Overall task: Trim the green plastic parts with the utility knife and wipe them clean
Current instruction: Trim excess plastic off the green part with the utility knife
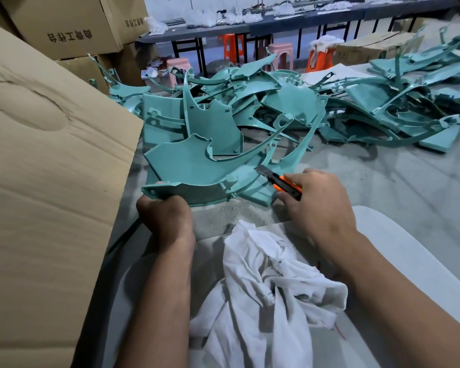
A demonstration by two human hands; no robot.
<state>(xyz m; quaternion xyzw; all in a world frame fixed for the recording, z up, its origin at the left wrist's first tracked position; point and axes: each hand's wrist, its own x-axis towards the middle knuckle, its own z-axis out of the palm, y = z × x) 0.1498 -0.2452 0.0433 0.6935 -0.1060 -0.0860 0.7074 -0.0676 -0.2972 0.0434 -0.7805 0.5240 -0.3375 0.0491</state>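
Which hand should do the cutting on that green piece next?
The right hand: its grip is already round the orange knife, blade at the green part. The left hand grips that part's near edge.

Dim, even indoor light, brighter toward the far background; soft shadows lie under the forearms; wide-angle bending curves the edges; the cardboard box [45, 160] at left looks smeared; distant benches are soft.

The left hand [165, 211] hides its fingers under the part [191, 168]. The knife [282, 181] handle disappears into the right hand [316, 200]. The box [37, 155] runs off-frame.
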